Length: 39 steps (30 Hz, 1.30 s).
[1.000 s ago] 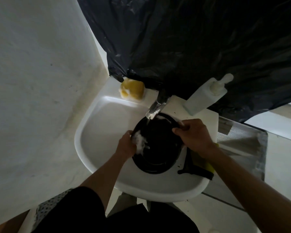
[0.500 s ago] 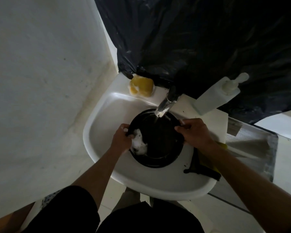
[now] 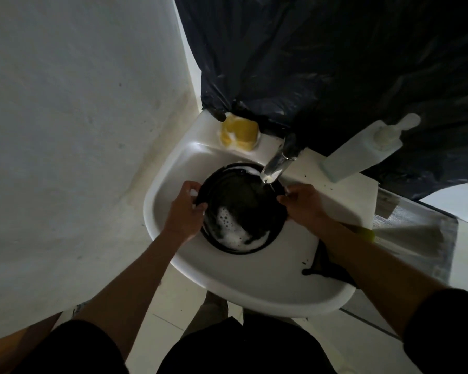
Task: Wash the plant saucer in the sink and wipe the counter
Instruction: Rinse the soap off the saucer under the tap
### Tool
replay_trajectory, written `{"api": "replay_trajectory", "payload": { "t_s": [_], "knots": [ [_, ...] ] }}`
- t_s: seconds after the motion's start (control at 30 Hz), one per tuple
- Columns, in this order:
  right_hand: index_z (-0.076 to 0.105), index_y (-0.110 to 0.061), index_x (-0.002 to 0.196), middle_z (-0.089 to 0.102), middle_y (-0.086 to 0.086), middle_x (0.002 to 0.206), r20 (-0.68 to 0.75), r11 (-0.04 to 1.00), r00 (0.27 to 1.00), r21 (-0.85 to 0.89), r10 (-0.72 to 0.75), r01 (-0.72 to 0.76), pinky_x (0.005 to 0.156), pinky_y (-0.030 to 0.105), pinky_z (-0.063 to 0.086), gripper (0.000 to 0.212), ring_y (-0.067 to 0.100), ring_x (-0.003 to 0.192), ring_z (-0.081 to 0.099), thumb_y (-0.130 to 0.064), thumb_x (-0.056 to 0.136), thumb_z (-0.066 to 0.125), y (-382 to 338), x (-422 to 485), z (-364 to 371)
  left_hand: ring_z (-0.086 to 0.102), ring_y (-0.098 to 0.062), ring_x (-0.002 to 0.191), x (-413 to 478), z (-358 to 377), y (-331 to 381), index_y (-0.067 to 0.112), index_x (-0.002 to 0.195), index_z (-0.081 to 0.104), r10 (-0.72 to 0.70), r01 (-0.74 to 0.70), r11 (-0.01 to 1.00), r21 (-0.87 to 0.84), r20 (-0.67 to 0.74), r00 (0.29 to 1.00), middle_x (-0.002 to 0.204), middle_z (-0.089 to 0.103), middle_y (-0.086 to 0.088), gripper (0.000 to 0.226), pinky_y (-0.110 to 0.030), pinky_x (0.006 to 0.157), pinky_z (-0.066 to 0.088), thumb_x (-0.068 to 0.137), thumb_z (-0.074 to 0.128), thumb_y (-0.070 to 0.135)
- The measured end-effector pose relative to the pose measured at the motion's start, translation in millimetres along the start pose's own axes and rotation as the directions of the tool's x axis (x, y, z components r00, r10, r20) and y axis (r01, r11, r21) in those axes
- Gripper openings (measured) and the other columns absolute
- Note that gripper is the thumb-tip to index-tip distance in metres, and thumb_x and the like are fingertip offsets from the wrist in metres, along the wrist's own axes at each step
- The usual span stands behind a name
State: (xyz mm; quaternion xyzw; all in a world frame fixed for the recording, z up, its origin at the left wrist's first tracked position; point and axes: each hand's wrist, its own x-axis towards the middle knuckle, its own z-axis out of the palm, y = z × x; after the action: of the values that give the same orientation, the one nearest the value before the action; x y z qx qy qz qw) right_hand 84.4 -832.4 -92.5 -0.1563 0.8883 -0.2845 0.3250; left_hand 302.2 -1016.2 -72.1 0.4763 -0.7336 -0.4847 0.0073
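Note:
A round black plant saucer (image 3: 243, 201) lies in the white sink (image 3: 173, 168), with white foam pooled along its near inner edge. Water runs from the chrome tap (image 3: 277, 164) onto its far side. My left hand (image 3: 185, 211) grips the saucer's left rim. My right hand (image 3: 304, 202) holds the right rim. Both hands are wet, with traces of foam on the left fingers.
A soapy yellow sponge (image 3: 239, 132) rests on the sink's back left corner. A white pump bottle (image 3: 368, 149) leans at the back right. A dark cloth (image 3: 327, 268) lies on the sink's right edge. Black plastic sheeting (image 3: 335, 63) hangs behind. A white wall (image 3: 79, 117) is at the left.
My left hand moved from rubbing foam inside the saucer to gripping its left rim. The foam has slid to the saucer's near edge. The view shifted closer.

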Motion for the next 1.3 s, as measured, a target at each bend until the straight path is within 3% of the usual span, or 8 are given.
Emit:
{"api": "replay_trajectory", "payload": {
  "t_s": [0.13,0.23,0.4,0.6,0.8,0.93,1.1,1.3],
  "knots": [
    [0.071,-0.001,0.083,0.071,0.018,0.095,0.045,0.997,0.998,-0.067,-0.031,0.034,0.083,0.045,0.057,0.02,0.035,0.091,0.069,-0.021,0.089,0.07,-18.0,2.9,6.5,0.063,-0.022,0.076,-5.1,-10.9,-2.0,0.026,0.114,0.047,0.026,-0.026,1.0,-0.016,-0.005,1.0,0.09,0.065,-0.003,0.033,-0.032,0.066,0.049,0.095,0.061,0.004],
    [0.072,-0.001,0.092,0.07,0.018,0.112,0.047,0.993,0.998,-0.115,-0.029,0.035,0.094,0.039,0.052,0.02,0.033,0.107,0.065,-0.02,0.089,0.072,-22.3,7.5,13.7,0.071,-0.026,0.092,-13.2,-18.2,3.9,0.037,0.115,0.047,0.022,-0.022,0.998,-0.056,0.009,1.0,0.104,0.071,-0.005,0.038,-0.051,0.072,0.062,0.095,0.063,0.008],
    [0.063,-0.003,0.066,0.065,0.013,0.073,0.055,0.991,0.998,-0.131,0.002,0.005,0.066,0.043,0.058,0.022,0.024,0.071,0.065,-0.016,0.082,0.07,-23.5,14.1,23.4,0.071,-0.014,0.092,-27.1,-26.5,21.4,0.034,0.124,0.055,0.019,-0.021,0.996,-0.087,-0.028,0.999,0.103,0.073,0.003,0.038,-0.049,0.073,0.064,0.095,0.067,0.012],
    [0.052,-0.016,0.056,0.063,0.008,0.074,0.095,0.982,0.995,-0.189,0.041,-0.022,0.067,0.028,0.043,0.036,0.024,0.076,0.064,-0.019,0.09,0.064,-29.4,13.6,31.3,0.077,-0.017,0.086,-30.5,-35.2,38.9,0.028,0.128,0.063,-0.028,0.024,0.995,-0.094,-0.038,0.999,0.101,0.078,0.0,0.039,-0.048,0.074,0.065,0.093,0.072,0.013],
    [0.07,0.0,0.105,0.068,0.023,0.117,0.127,0.98,0.991,-0.2,0.032,-0.006,0.086,0.033,0.047,0.021,0.041,0.114,0.062,-0.007,0.093,0.054,-35.6,9.4,34.3,0.078,-0.026,0.069,-32.9,-35.9,47.9,0.026,0.13,0.066,-0.109,0.108,0.977,-0.182,0.005,0.994,0.091,0.08,-0.003,0.041,-0.049,0.059,0.065,0.092,0.071,0.009],
    [0.044,0.0,0.144,0.048,0.023,0.146,0.213,0.959,0.977,-0.276,-0.008,0.068,0.106,0.031,0.036,0.05,0.038,0.135,0.046,-0.005,0.095,0.054,-39.2,8.7,40.1,0.078,-0.028,0.067,-38.2,-35.5,59.8,0.02,0.134,0.065,-0.148,0.154,0.958,-0.241,0.047,0.988,0.09,0.079,-0.005,0.043,-0.051,0.059,0.065,0.094,0.069,0.004],
    [0.047,0.002,0.14,0.052,0.026,0.139,0.286,0.941,0.958,-0.316,-0.03,0.124,0.099,0.033,0.042,0.044,0.039,0.126,0.053,-0.006,0.097,0.05,-45.2,7.3,45.1,0.077,-0.025,0.063,-39.1,-37.7,64.5,0.013,0.134,0.067,-0.182,0.193,0.95,-0.246,0.066,0.981,0.081,0.074,0.0,0.043,-0.046,0.057,0.065,0.094,0.067,-0.001],
    [0.053,-0.004,0.134,0.058,0.024,0.13,0.333,0.901,0.938,-0.374,-0.092,0.221,0.092,0.036,0.047,0.042,0.04,0.116,0.058,-0.007,0.093,0.05,-49.0,10.7,44.3,0.075,-0.029,0.061,-33.1,-32.1,50.6,0.009,0.127,0.072,-0.264,0.279,0.924,-0.262,0.091,0.96,0.075,0.076,-0.013,0.036,-0.043,0.058,0.064,0.094,0.064,-0.003]
  ]
}}
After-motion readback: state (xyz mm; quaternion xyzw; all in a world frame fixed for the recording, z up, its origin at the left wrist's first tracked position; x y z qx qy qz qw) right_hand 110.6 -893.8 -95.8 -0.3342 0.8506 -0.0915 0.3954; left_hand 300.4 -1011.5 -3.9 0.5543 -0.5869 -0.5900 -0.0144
